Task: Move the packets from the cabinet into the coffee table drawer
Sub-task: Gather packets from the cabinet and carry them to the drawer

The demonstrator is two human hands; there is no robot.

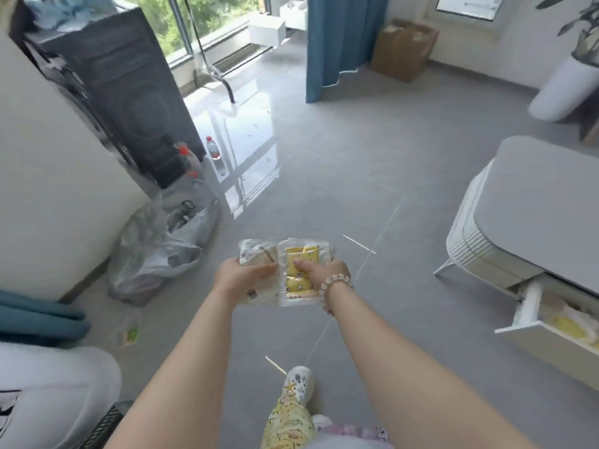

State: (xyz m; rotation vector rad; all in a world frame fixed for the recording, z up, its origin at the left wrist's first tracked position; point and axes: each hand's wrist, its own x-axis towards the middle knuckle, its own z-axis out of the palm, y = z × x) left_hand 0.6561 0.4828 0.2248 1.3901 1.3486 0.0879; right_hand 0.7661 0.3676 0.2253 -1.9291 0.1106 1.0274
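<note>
Left hand [241, 277] grips crinkled clear plastic packet with pale contents [256, 252]. Right hand [319, 275], thumb on top, holds clear plastic packet with yellow patterned insert [304, 251], just right of first packet, edges touching. Both packets held above grey floor.

White pull-out drawer [551, 354] of grey-topped coffee table [534, 205] open, well right of right hand. Yellow packet [567, 327] already inside.

Judged mid-task: this pair not yet deposited. What remains in cabinet cannot be told.

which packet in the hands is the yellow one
The clear plastic packet with a yellow patterned insert, gripped by the right hand; the left hand holds a pale beige packet.
</note>
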